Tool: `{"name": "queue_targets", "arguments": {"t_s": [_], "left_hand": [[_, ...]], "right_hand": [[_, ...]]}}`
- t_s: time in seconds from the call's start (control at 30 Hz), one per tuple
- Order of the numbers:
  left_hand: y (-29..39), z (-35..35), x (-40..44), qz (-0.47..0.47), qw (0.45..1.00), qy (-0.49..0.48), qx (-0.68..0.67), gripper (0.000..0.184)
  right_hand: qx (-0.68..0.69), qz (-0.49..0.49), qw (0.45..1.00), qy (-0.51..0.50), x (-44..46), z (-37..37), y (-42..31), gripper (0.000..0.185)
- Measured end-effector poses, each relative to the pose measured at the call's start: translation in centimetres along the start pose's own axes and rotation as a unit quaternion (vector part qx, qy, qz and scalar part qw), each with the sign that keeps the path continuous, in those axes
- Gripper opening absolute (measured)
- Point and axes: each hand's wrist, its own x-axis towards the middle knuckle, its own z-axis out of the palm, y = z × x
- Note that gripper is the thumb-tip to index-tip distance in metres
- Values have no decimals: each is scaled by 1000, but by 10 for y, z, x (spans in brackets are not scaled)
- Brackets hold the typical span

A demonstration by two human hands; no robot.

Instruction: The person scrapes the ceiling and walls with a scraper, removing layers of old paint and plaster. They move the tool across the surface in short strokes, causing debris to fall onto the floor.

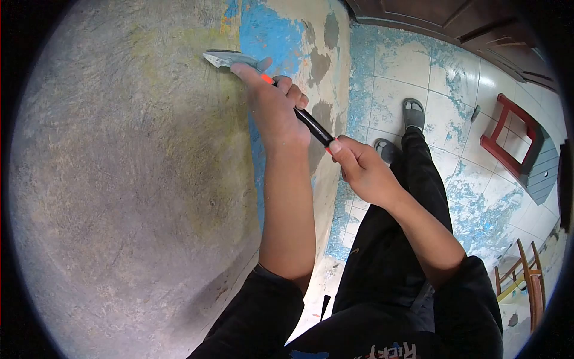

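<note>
A long-handled scraper [314,127] with a black handle, orange-red parts and a flat metal blade slants across the view. Its blade lies against the wall [149,137], beside a strip of blue paint [272,36]. My left hand [275,110] is wrapped round the upper handle just behind the blade, with the thumb near the metal. Lower down, my right hand [365,170] grips the end of the handle. Most of the wall at left is bare grey with yellowish patches; peeling cream paint borders the blue.
Blue paint flakes lie scattered over the white tiled floor [400,60]. A red and grey plastic stool [505,137] is at the right, with a wooden piece of furniture [529,281] below it. Dark wooden panelling [436,18] runs along the top. My sandalled feet are on the tiles.
</note>
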Motion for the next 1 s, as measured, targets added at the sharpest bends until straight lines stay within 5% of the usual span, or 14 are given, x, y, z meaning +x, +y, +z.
{"name": "queue_targets", "arguments": {"t_s": [0.2, 0.4, 1.0], "left_hand": [[2, 18, 22, 68, 996, -42, 37, 67], [4, 4, 5, -6, 1000, -20, -5, 64], [9, 21, 19, 19, 998, -56, -7, 63]], "right_hand": [[31, 9, 999, -2, 22, -10, -14, 46], [13, 2, 1000, -2, 6, -2, -5, 48], [19, 1, 1000, -1, 22, -14, -18, 47]]}}
